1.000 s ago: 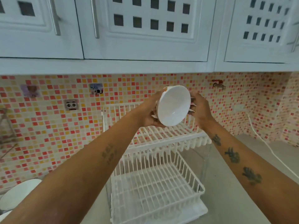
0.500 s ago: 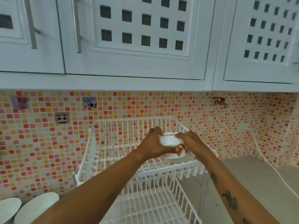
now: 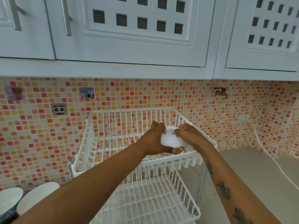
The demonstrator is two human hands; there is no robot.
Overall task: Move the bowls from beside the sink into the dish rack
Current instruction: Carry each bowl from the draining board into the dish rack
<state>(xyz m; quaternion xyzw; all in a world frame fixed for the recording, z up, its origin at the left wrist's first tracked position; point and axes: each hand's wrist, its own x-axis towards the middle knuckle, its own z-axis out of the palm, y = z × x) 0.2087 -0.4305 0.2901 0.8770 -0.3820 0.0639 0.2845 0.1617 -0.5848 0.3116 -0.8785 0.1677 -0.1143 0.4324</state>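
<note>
Under white cupboards, against pink tiles: bowl upside down over rack top tier. Clasped between left grip and right grip, equally near.

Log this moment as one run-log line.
phase: placing | left hand: holding bowl | right hand: holding bowl | bowl: upside down, top tier of rack | two bowls waiting left

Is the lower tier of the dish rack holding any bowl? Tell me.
No: the lower tier shows only bare wire, while both hands, left hand and right hand, hold the white bowl over the upper tier.
</note>
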